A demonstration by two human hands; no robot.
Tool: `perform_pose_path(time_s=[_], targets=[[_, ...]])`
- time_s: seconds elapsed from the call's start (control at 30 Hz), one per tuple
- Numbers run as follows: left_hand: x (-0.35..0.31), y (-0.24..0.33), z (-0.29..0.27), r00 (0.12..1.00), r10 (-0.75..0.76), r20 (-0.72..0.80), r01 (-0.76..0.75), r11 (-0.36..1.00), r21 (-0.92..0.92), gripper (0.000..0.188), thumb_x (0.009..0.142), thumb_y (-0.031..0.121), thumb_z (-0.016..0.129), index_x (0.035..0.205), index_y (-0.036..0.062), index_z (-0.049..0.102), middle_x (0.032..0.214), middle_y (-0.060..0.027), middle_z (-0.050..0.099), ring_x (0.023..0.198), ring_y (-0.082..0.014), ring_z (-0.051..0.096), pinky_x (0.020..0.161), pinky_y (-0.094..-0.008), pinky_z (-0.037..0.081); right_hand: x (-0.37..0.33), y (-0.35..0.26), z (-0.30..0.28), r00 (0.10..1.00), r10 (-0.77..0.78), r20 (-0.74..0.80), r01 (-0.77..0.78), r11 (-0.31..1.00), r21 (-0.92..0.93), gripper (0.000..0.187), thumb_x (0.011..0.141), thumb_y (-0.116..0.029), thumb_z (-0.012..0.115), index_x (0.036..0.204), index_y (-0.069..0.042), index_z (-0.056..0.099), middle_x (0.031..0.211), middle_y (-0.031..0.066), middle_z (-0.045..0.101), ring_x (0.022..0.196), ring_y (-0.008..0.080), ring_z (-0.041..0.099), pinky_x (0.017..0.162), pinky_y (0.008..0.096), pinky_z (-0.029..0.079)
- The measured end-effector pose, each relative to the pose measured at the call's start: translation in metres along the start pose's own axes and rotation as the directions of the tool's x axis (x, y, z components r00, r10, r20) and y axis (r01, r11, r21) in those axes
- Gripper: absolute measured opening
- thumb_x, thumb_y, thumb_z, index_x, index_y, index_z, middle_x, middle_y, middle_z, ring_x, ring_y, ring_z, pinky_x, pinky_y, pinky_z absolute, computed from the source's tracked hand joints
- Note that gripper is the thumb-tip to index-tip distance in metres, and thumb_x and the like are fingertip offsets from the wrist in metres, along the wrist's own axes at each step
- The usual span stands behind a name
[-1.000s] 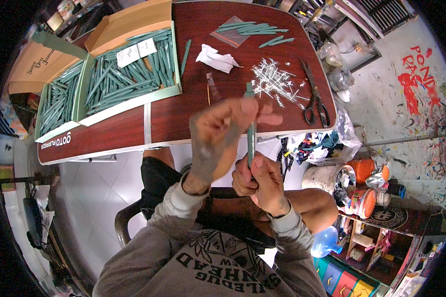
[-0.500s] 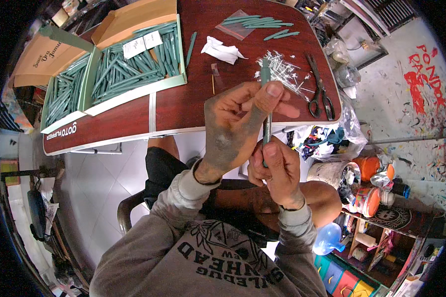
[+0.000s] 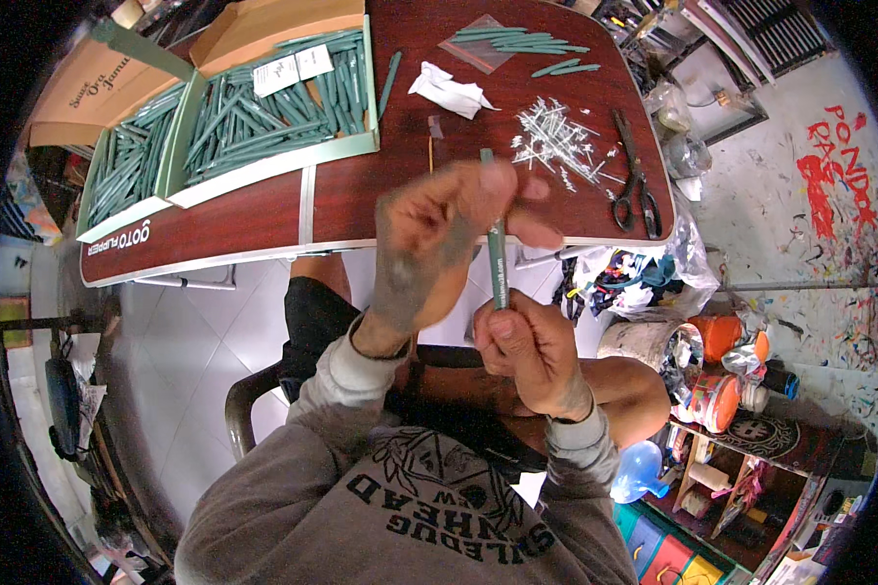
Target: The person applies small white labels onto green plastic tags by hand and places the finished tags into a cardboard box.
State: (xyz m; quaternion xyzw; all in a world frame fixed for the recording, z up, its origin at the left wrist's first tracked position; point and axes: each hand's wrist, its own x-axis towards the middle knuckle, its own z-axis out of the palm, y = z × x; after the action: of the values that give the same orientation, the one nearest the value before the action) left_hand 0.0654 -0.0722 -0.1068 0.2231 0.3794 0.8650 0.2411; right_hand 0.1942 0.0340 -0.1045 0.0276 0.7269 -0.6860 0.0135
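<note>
A green pen [image 3: 498,273] is being clamped near its lower end by the fingers of the right hand [image 3: 537,357], its long axis running from six toward twelve. Its upper end is being overlapped by the blurred left hand [image 3: 434,229]; whether those fingers are pinching cannot be told. White pieces [image 3: 561,146] are lying at one o'clock, scissors [image 3: 636,178] at two, a pen-filled box [image 3: 283,170] at ten, none obstructing.

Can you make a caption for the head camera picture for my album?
Right hand gripping a green pen, left hand at its upper part, before a red-brown table with black scissors.
</note>
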Motion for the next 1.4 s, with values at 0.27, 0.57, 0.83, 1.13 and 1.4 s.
perform_pose_path(time_s=[0.27, 0.57, 0.83, 1.13, 1.4], targets=[[-0.020, -0.011, -0.006, 0.993, 0.089, 0.083, -0.095, 0.993, 0.072, 0.055, 0.099, 0.044, 0.057, 0.126, -0.0039, 0.057, 0.105, -0.0170, 0.070, 0.091, -0.0209, 0.068, 0.078, -0.0325, 0.055, 0.004, -0.001, -0.007, 1.000, 0.021, -0.018, -0.022, 0.995, -0.096, 0.027, 0.105, -0.022, 0.048, 0.092, -0.002, 0.059, 0.063, 0.0087, 0.057, 0.052, 0.0175, 0.053, 0.050, 0.0310, 0.041], [-0.030, 0.023, -0.035, 0.980, -0.105, 0.171, 0.077, 0.984, 0.163, 0.035, 0.102, 0.029, 0.056, 0.115, -0.0024, 0.066, 0.092, -0.0094, 0.071, 0.085, -0.0144, 0.065, 0.077, -0.0298, 0.051, 0.031, -0.069, 0.009, 0.841, -0.383, -0.382, 0.140, 0.836, -0.531, 0.017, 0.091, -0.008, 0.068, 0.106, 0.001, 0.068, 0.090, 0.0105, 0.071, 0.076, 0.0159, 0.065, 0.069, 0.0310, 0.050], [-0.033, 0.023, -0.037, 0.974, 0.050, 0.219, -0.097, 0.972, 0.214, 0.033, 0.102, 0.026, 0.057, 0.117, -0.0006, 0.068, 0.085, -0.0072, 0.072, 0.081, -0.0150, 0.067, 0.074, -0.0303, 0.052, 0.052, -0.082, 0.031, 0.870, -0.270, -0.412, 0.157, 0.945, -0.289, 0.015, 0.089, -0.001, 0.070, 0.104, 0.002, 0.067, 0.084, 0.0055, 0.067, 0.066, 0.0094, 0.061, 0.057, 0.0220, 0.047], [-0.034, 0.020, -0.038, 0.981, 0.075, 0.180, -0.108, 0.977, 0.181, 0.033, 0.103, 0.028, 0.056, 0.112, -0.0005, 0.069, 0.081, -0.0061, 0.071, 0.075, -0.0125, 0.065, 0.069, -0.0283, 0.051, 0.056, -0.089, 0.036, 0.884, -0.268, -0.384, 0.120, 0.923, -0.367, 0.012, 0.090, 0.003, 0.068, 0.101, 0.004, 0.065, 0.081, 0.0058, 0.066, 0.064, 0.0090, 0.061, 0.056, 0.0227, 0.046], [-0.033, 0.025, -0.044, 0.971, 0.081, 0.226, -0.139, 0.957, 0.254, 0.033, 0.103, 0.029, 0.056, 0.109, -0.0010, 0.070, 0.073, -0.0039, 0.069, 0.063, -0.0102, 0.062, 0.058, -0.0273, 0.048, 0.057, -0.085, 0.038, 0.880, -0.253, -0.402, 0.137, 0.946, -0.295, 0.006, 0.089, 0.004, 0.066, 0.094, 0.002, 0.064, 0.082, 0.0069, 0.066, 0.065, 0.0098, 0.061, 0.060, 0.0229, 0.044]])
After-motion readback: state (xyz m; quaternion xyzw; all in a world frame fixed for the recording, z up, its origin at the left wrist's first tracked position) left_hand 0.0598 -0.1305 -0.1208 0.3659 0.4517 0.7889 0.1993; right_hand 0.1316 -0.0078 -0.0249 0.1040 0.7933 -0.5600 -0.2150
